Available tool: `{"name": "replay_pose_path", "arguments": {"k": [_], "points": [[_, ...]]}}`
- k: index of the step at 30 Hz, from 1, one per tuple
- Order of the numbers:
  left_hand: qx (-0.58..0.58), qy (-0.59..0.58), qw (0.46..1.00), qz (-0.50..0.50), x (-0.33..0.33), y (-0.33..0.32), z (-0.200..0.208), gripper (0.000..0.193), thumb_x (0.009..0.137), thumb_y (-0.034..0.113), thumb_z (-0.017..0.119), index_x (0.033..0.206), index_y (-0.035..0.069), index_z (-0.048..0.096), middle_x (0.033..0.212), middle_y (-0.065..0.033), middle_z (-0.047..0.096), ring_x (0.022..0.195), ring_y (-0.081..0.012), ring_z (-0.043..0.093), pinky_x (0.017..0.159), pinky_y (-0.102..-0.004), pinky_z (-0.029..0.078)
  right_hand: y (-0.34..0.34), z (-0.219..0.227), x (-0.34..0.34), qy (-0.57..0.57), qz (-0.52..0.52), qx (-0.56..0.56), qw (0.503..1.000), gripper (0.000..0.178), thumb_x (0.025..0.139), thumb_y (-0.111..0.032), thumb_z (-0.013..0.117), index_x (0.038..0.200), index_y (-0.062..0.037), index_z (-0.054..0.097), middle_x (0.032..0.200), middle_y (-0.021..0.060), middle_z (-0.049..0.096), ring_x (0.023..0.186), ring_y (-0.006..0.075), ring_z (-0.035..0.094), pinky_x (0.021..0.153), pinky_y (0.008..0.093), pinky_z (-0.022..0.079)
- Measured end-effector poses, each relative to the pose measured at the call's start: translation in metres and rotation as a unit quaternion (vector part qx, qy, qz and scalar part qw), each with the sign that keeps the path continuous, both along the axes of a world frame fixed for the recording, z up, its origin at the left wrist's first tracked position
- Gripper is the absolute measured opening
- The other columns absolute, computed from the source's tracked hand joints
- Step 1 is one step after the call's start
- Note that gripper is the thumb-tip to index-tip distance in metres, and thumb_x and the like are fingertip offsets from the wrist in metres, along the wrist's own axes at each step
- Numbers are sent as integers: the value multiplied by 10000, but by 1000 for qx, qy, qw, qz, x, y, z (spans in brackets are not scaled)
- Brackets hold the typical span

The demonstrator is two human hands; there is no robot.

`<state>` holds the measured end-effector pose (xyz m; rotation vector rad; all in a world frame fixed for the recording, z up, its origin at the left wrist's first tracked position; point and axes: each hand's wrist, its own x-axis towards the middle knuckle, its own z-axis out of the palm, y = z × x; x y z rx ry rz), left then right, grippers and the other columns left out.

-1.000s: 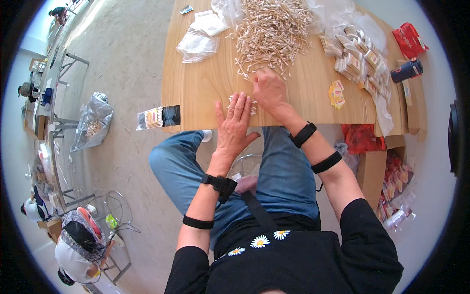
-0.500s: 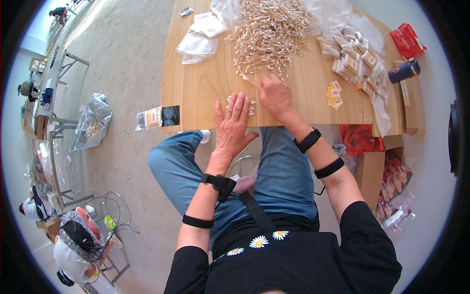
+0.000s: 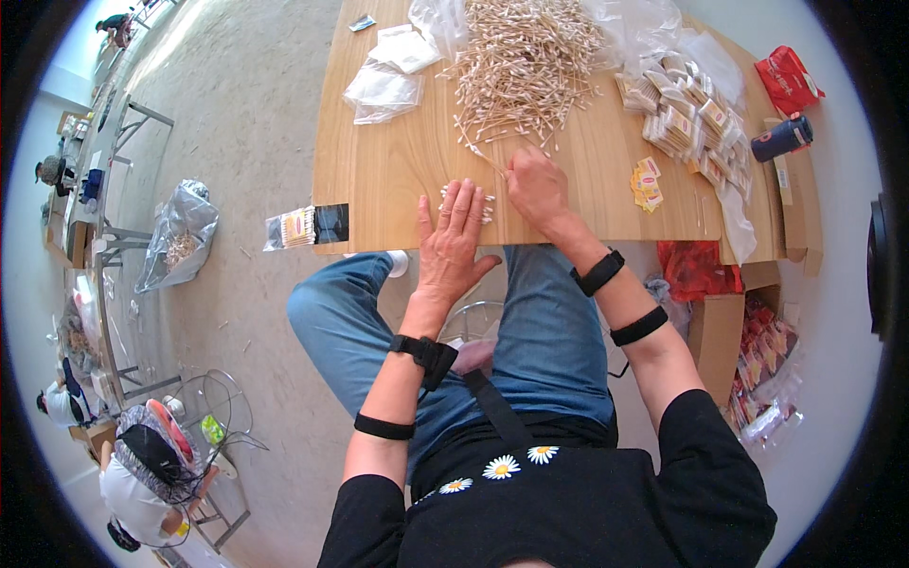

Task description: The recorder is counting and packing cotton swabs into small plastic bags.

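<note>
Right hand (image 3: 537,186) pinching a cotton swab (image 3: 490,161), aimed far-left! Left hand (image 3: 449,237) flat across more swabs (image 3: 488,209); wooden worktop (image 3: 379,170), grey floor (image 3: 284,142).

Black daisy-print shirt (image 3: 587,511), blue jeans (image 3: 559,341), 4 black straps (image 3: 639,325)

Single head-worn fisheye view, facing steeply down, near above the wearer's lap (image 3: 559,341) and tabletop (image 3: 601,170)

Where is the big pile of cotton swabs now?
In the head view, the pile of cotton swabs lies at top centre on the table, beyond the right hand, with plastic bags to its left.
</note>
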<state>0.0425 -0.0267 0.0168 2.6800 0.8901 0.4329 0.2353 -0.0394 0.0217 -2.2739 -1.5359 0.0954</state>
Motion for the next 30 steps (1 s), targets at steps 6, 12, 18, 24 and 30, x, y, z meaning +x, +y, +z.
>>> {"name": "replay_pose_path", "arguments": {"k": [6, 12, 18, 24, 30], "points": [[-1, 2, 1000, 1, -1, 0, 0, 1144, 587, 424, 887, 1534, 80, 347, 1598, -102, 328, 1502, -282, 266, 1215, -590, 122, 1, 12, 1, -17, 20, -29, 999, 133, 839, -138, 629, 900, -26, 668, 953, 174, 676, 890, 369, 694, 765, 455, 570], [5, -6, 1000, 3, 0, -1, -1, 1142, 580, 420, 891, 1528, 75, 355, 1598, -105, 329, 1500, -285, 272, 1214, -589, 130, -3, 0, -7, 58, 91, -21, 994, 133, 845, -143, 615, 901, -35, 668, 961, 198, 677, 877, 377, 682, 758, 486, 557], [7, -3, 1000, -2, 0, 0, -1, 1138, 578, 426, 890, 1523, 72, 364, 1603, -104, 320, 1502, -287, 266, 1214, -590, 129, -6, 1, -13, 53, 45, 0, 998, 124, 869, -153, 615, 894, -41, 665, 947, 189, 674, 845, 387, 682, 743, 485, 558], [9, 5, 1000, 2, 0, 0, -2, 1120, 592, 448, 876, 1521, 76, 371, 1604, -103, 322, 1504, -289, 263, 1214, -590, 125, -8, 8, -19, 29, 1, 35, 999, 86, 878, -130, 622, 871, -51, 652, 905, 191, 648, 852, 390, 682, 719, 471, 562], [1, -7, 1000, 1, 0, 0, -2, 1117, 580, 379, 887, 1522, 68, 372, 1605, -118, 320, 1505, -273, 268, 1221, -583, 120, -8, 5, -27, 29, 25, 26, 999, 66, 868, -107, 614, 872, -51, 649, 957, 181, 646, 849, 384, 686, 719, 470, 562]]}}
